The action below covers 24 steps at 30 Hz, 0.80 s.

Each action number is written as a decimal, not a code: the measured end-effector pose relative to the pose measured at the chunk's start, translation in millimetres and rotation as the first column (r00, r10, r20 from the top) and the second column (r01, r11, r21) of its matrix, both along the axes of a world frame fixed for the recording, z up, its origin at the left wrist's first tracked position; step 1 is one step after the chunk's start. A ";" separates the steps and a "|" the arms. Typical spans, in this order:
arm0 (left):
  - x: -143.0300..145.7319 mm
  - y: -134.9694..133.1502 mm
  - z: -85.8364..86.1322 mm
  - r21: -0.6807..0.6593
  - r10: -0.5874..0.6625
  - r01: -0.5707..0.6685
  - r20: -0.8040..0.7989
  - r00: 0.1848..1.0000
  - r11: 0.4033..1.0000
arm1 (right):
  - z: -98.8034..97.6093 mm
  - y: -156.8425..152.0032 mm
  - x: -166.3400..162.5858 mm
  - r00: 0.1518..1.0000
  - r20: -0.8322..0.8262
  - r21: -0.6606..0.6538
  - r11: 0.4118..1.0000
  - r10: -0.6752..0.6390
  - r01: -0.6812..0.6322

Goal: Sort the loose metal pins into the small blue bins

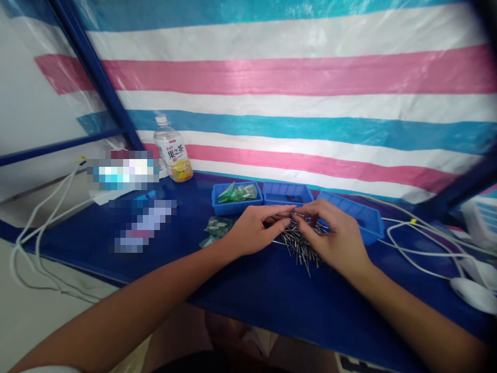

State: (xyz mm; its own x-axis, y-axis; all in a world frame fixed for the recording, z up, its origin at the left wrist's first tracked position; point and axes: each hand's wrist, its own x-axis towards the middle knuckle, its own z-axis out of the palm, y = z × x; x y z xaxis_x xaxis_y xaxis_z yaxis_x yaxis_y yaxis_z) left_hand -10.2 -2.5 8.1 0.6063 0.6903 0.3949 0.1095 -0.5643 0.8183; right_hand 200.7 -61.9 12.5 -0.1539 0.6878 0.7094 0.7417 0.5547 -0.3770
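Dial: clock directions are read with the pile of pins at the centre and 12 o'clock toward the striped sheet.
Hands: two, both the person's own, with fingertips meeting at the 12 o'clock edge of the pile.
Left hand [252,231]: comes in from 8 o'clock, palm down, fingers stretched long and only slightly bent, lying on the pile; its fingertips touch one pin, but whether they grip it I cannot tell.
Right hand [334,235]: comes in from 4 o'clock, fingers curled, thumb and forefinger pinched closed on the pin.
Pin [298,213]: one, thin and metal, lifted just above the pile between the two sets of fingertips.
Pile of pins [301,248]: one loose heap on the table, partly under both hands; too many to count.
Trays: three blue ones in a row. Left tray [227,207] at 11 o'clock holds green pieces; middle tray [287,192] at 12 o'clock; right tray [363,217] at 2 o'clock, just beside the right hand.
Small bags [217,228]: at least two, clear with green contents, at 9 o'clock beside the left hand.
Bottle [173,153]: one, upright, at 10 o'clock, well apart.
White cables [411,243]: several, looping at 3 o'clock.
Table [248,290]: one, dark blue.
Striped sheet [295,77]: one, with pink, white and blue bands.
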 end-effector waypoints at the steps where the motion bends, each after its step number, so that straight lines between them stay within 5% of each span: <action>1: 0.3 0.6 -0.9 -0.017 -0.003 0.003 0.014 1.000 1.000 | -0.3 0.5 -0.3 1.000 0.000 -0.004 1.000 0.001 -0.001; 6: 1.2 6.5 -9.4 -0.185 -0.027 0.051 0.128 0.991 0.981 | -5.2 3.5 -1.0 1.000 0.011 -0.052 0.999 0.009 -0.009; 14: -0.3 11.9 -12.0 -0.206 0.033 0.000 0.158 0.987 0.978 | -11.5 6.9 0.0 0.987 0.074 -0.133 0.982 0.141 -0.131; 20: 1.5 15.6 -14.5 -0.282 0.149 -0.075 0.250 0.957 0.957 | -4.5 2.2 -0.7 0.999 0.027 -0.093 0.995 0.026 -0.024; 24: -0.1 18.5 -15.7 -0.263 0.120 -0.069 0.185 0.975 0.962 | -3.1 1.9 0.3 1.000 0.011 -0.045 0.999 -0.015 0.015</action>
State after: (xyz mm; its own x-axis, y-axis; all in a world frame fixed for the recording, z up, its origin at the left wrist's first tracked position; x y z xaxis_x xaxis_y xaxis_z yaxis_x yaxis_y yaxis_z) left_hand -10.2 16.0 -7.5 0.4609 0.8334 0.3052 -0.0263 -0.3309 0.9433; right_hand 201.0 -60.1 9.4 -0.1505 0.7216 0.6757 0.7539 0.5259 -0.3937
